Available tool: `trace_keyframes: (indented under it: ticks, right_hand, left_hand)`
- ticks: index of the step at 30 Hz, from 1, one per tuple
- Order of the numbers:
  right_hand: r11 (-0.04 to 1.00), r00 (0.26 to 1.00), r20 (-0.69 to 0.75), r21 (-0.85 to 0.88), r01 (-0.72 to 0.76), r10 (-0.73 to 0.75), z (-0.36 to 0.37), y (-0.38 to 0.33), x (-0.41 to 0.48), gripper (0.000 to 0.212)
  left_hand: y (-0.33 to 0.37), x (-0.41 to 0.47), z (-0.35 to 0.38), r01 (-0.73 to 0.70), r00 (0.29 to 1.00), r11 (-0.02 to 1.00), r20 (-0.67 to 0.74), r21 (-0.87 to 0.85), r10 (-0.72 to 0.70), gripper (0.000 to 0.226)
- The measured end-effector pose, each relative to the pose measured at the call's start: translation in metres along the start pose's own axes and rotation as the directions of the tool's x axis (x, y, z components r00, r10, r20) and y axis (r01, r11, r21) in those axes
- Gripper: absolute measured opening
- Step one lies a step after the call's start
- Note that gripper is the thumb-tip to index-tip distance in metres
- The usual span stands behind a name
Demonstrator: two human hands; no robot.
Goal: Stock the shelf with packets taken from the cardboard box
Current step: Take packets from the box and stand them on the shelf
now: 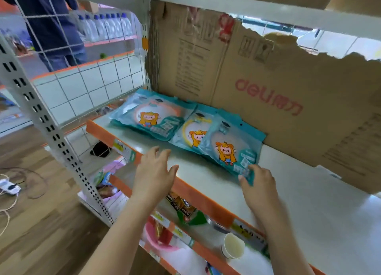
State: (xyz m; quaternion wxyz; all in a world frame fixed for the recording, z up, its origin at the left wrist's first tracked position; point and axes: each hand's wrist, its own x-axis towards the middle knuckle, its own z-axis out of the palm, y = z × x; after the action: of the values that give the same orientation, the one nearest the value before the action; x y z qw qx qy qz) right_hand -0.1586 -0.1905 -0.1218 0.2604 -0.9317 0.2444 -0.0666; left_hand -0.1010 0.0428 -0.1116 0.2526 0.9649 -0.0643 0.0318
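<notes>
I see bright, soft light all over, with only a faint shadow on the shelf (206, 178) beside the front packet (228, 151), which shines a little. The picture bends at its edges, so the post (47, 130) leans. The left hand (153, 171), the right hand (257, 184) and the print on the cardboard (268, 79) look smeared.

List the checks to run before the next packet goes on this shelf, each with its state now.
1. Right hand holds the nearest packet: ok, it pinches the front corner.
2. Left hand free: ok, open above the shelf front, holding nothing.
3. Bare shelf space right of the packets: ok.
4. Packets lie in a neat row: not ok, they overlap and sit skewed.
5. Supply box within reach: cannot tell; only a torn cardboard sheet shows, standing behind the packets.
</notes>
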Motion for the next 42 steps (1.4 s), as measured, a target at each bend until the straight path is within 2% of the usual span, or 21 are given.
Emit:
trace_keyframes:
  ticks: [2,7,11,17,20,22,26,31,33,38,39,42]
  right_hand:
    - [0.998,0.998,-0.005,0.023,-0.059,0.059,0.0,-0.004,0.021,0.05]
    - [0.98,0.975,0.106,0.018,-0.197,0.194,0.002,-0.001,0.063,0.061]
    - [0.966,0.953,0.176,0.028,-0.256,0.247,-0.004,-0.006,0.09,0.071]
    - [0.95,0.935,0.182,0.008,-0.312,0.306,0.001,-0.014,0.105,0.091]
    - [0.931,0.925,0.202,0.114,-0.348,0.321,0.003,-0.018,0.109,0.104]
    - [0.915,0.917,0.215,0.156,-0.371,0.335,0.003,-0.019,0.111,0.112]
    - [0.897,0.909,0.197,0.184,-0.403,0.368,0.006,-0.02,0.114,0.119]
    - [0.857,0.878,0.208,0.21,-0.471,0.432,0.005,-0.026,0.115,0.13]
    - [0.842,0.87,0.206,0.229,-0.489,0.449,0.003,-0.03,0.114,0.122]
    - [0.804,0.873,0.105,0.348,-0.481,0.477,0.004,-0.035,0.104,0.07]
    - [0.786,0.871,0.089,0.394,-0.477,0.483,0.004,-0.035,0.103,0.06]
    - [0.691,0.843,0.111,0.522,-0.5,0.527,0.003,-0.035,0.1,0.044]
  left_hand:
    - [0.005,0.022,0.0,-0.031,0.999,0.999,0.017,0.039,0.031,0.052]
    - [0.029,0.084,0.001,-0.103,0.994,0.993,0.055,0.062,0.1,0.05]
    - [0.039,0.124,0.017,-0.075,0.973,0.997,0.219,0.008,0.071,0.047]
    - [0.051,0.154,0.039,-0.112,0.944,0.976,0.327,0.189,0.045,0.057]
    - [0.056,0.169,0.045,-0.157,0.937,0.952,0.343,0.264,0.059,0.057]
    - [0.057,0.18,0.045,-0.139,0.937,0.96,0.345,0.242,0.048,0.06]
    - [0.058,0.201,0.038,-0.053,0.94,0.996,0.341,0.069,0.026,0.078]
    - [0.055,0.21,0.031,-0.005,0.925,1.0,0.379,0.017,-0.002,0.056]
    - [0.054,0.21,0.028,-0.003,0.924,1.0,0.383,-0.027,0.013,0.047]
    - [0.047,0.217,0.02,-0.124,0.937,0.991,0.322,-0.055,0.135,0.009]
    - [0.046,0.217,0.019,-0.144,0.942,0.986,0.295,-0.078,0.161,0.005]
    - [0.045,0.215,0.015,-0.141,0.945,0.973,0.269,-0.184,0.188,0.017]
